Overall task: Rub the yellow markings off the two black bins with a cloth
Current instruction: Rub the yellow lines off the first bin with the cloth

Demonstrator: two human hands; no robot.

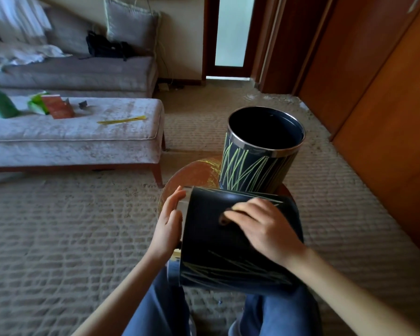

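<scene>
A black bin point(211, 248) lies on its side across my lap, its open chrome rim to the left. Yellow lines remain along its lower side and top right edge; the middle is bare black. My left hand point(169, 224) rests flat against the rim, fingers straight. My right hand point(260, 226) presses down on the bin's wall, with a small yellowish cloth point(238, 209) peeking out under its fingertips. A second black bin point(257, 166) stands upright just behind on a round wooden table point(194, 175), covered with yellow lines.
A pale upholstered bench point(83, 139) stands at the left with a yellow marker point(121, 120), a book and a green bottle on it. A grey sofa is behind it. Wooden cupboard doors point(386, 117) line the right. Carpet covers the floor.
</scene>
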